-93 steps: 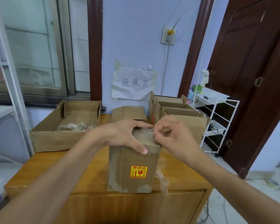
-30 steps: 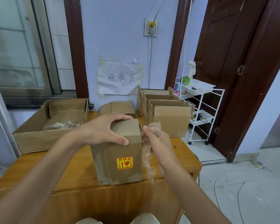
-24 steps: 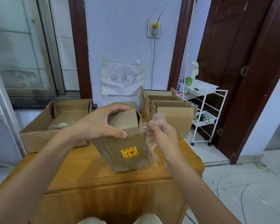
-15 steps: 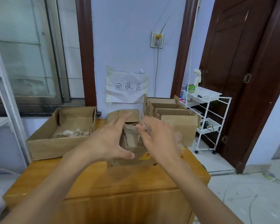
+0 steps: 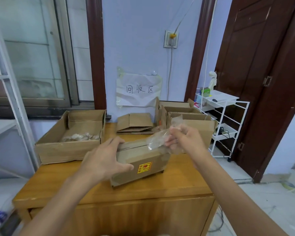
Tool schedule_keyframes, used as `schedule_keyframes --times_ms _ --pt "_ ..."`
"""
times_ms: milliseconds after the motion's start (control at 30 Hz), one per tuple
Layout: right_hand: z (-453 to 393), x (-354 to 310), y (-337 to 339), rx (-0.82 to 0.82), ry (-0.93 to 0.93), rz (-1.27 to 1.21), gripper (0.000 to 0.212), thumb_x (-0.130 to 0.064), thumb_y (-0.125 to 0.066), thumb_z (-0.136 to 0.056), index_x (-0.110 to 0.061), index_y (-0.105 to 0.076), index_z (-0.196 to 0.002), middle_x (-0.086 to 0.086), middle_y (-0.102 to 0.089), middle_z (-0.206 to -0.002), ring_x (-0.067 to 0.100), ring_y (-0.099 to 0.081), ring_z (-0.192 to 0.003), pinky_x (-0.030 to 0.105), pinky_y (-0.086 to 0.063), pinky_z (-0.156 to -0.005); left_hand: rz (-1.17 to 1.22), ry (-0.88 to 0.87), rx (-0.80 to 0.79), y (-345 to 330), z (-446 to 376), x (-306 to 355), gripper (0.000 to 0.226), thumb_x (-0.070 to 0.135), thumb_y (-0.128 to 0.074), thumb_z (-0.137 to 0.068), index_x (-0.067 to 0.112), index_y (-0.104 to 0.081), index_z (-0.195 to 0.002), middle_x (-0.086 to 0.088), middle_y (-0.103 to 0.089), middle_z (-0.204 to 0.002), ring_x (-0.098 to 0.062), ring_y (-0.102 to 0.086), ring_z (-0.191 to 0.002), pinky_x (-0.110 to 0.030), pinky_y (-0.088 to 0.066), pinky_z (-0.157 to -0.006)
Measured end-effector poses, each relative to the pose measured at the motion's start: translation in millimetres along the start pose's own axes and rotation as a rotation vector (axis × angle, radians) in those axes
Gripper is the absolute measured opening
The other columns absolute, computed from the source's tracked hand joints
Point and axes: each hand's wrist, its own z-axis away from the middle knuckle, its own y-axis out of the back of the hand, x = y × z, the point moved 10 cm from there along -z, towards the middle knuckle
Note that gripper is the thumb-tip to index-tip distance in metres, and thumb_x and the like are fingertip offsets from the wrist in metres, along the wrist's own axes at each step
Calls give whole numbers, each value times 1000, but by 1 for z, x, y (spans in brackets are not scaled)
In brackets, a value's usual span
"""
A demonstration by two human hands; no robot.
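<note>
Far left: a shallow carton (image 5: 66,150) is sitting open on the wooden table (image 5: 160,189), with a crumpled clear wad lying inside it.
Left arm: it is coming in low from the near left corner, forearm angling up and to the right across the table edge.
Left hand (image 5: 102,160): it is clamping the left end of the cardboard box (image 5: 143,154), fingers curling over the top edge and the thumb pressing flat on the front face.
Box: it is lying on its long side in the middle of the table, slightly skewed, with its red and yellow sticker (image 5: 144,167) facing me.
Behind the box: flattened cardboard (image 5: 134,123) is lying against the wall.
Clear tape (image 5: 156,141): a wrinkled strip is stretching up from the box's top toward the right; I cannot tell whether its lower end is stuck there.
Right hand (image 5: 186,140): it is hovering just above the box's right end, fingers bunching together and pinching the tape's upper end.
Right arm: it is reaching in from the near right, wrist lifting above the table.
Far right: open cartons (image 5: 194,123) are standing in a row at the table's back corner, and a white rack (image 5: 228,114) is standing beside them.
</note>
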Motion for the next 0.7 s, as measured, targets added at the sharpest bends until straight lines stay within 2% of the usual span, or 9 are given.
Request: schedule_keyframes --times_ms 100,133,267,367,433,467,567,633,700 --pt "-1 6 2 -12 -50 -88 16 -29 -62 -105 -14 -67 -102 6 -79 -81 22 -77 -77 27 -58 -68 -100 12 11 4 -1 2 83 72 -70 -76 37 -37 -143 17 -51 -140 -11 -51 -126 -38 -46 -101" --pt "-2 5 2 -21 -45 -82 17 -29 -62 -105 -14 -67 -100 6 -79 -82 22 -78 -78 24 -56 -67 -144 5 2 4 -2 6 84 72 -70 -77 35 -36 -144 15 -51 -141 -13 -51 -126 -37 -45 -102" --pt "-5 -1 2 -65 -18 -38 22 -31 -61 -106 -11 -69 -98 7 -80 -85 19 -78 -81 22 -54 -70 -192 14 -30 4 -7 14 84 72 -69 -78 32 -36 -144 13 -53 -139 -15 -55 -121 -35 -51 -92" --pt "-20 -16 40 113 59 -132 24 -27 -61 -105 -6 -71 -109 9 -80 -86 19 -78 -79 32 -54 -77 -179 57 -50 3 -10 7 84 73 -68 -79 34 -37 -146 12 -54 -138 -16 -56 -120 -36 -53 -87" --pt "-26 -32 82 266 140 -388 28 -19 -58 -104 6 -68 -113 12 -80 -89 25 -78 -83 33 -55 -74 -202 86 -43 2 -12 1 84 76 -65 -80 33 -39 -145 10 -56 -133 -17 -56 -118 -34 -51 -82" --pt "-26 -40 92 270 180 -508 25 -16 -56 -104 6 -67 -107 11 -79 -90 29 -77 -88 33 -56 -73 -215 96 -27 1 -14 0 83 78 -63 -80 31 -40 -145 9 -56 -133 -17 -56 -118 -34 -51 -82" --pt "-19 -53 72 79 194 -475 17 -14 -52 -106 -11 -60 -91 11 -80 -102 36 -76 -102 38 -60 -81 -248 134 50 -4 -21 3 84 83 -56 -81 26 -43 -142 4 -56 -137 -20 -57 -121 -36 -52 -85" --pt "-10 -53 43 -77 193 -397 23 -13 -48 -107 -13 -56 -85 19 -77 -114 39 -74 -108 39 -62 -85 -257 177 80 -13 -29 8 85 85 -51 -82 23 -42 -139 -1 -54 -136 -25 -59 -119 -40 -51 -87" --pt "-2 -50 19 -209 172 -437 31 -13 -48 -106 -14 -54 -76 24 -74 -119 43 -72 -111 38 -62 -85 -231 194 93 -23 -38 14 86 86 -40 -86 21 -39 -143 -6 -50 -142 -29 -55 -125 -46 -45 -98"
